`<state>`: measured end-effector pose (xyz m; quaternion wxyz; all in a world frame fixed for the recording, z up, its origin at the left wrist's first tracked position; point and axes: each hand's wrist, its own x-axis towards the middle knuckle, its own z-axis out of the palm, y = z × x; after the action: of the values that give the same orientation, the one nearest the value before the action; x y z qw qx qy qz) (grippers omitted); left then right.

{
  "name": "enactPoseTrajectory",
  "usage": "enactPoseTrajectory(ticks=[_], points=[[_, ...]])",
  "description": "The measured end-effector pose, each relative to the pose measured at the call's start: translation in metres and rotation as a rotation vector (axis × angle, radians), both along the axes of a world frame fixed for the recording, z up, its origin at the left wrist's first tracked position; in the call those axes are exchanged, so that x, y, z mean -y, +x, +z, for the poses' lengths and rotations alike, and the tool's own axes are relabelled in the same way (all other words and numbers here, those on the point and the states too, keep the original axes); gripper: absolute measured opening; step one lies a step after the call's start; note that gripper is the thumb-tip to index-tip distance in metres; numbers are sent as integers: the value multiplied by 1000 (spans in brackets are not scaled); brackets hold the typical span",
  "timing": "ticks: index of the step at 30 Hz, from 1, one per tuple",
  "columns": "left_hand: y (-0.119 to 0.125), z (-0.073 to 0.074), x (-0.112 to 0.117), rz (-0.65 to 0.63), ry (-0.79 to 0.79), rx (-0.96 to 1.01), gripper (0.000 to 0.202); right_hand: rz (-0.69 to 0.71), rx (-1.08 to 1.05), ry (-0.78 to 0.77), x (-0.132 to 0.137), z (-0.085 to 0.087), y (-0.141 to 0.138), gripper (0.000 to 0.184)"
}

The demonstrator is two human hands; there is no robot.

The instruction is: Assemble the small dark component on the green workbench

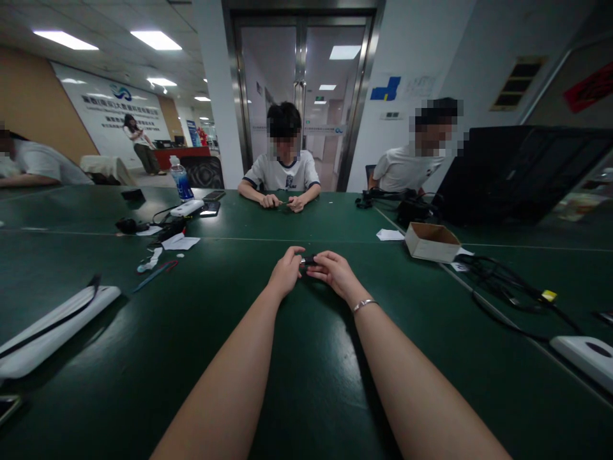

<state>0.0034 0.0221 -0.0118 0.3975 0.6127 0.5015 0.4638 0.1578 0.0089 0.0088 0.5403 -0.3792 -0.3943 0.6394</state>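
Got a small black gadget pinched in my right hand, silvery end at my left hand (can't tell if that one's gripping), out over the green desk.

Upper ctr: glass dbl doors w/ metal frame, corridor visible thru. White wall to R. Upper L: lit ceiling panels, tan wall + white sign wall w/ blue logo; red counter near it, pale floor. Dark mesh chair mid-L. Green tabletop across lower half.
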Motion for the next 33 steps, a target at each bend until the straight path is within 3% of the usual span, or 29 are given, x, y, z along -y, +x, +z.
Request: enactPoseTrajectory(ticks=[26, 33], points=[[-1, 4, 6, -33, 37, -46, 33, 16, -14, 16, -1, -2, 1, 15], [-2, -1, 5, -41, 55, -30, 31, 16, -27, 5, 0, -2, 2, 14]])
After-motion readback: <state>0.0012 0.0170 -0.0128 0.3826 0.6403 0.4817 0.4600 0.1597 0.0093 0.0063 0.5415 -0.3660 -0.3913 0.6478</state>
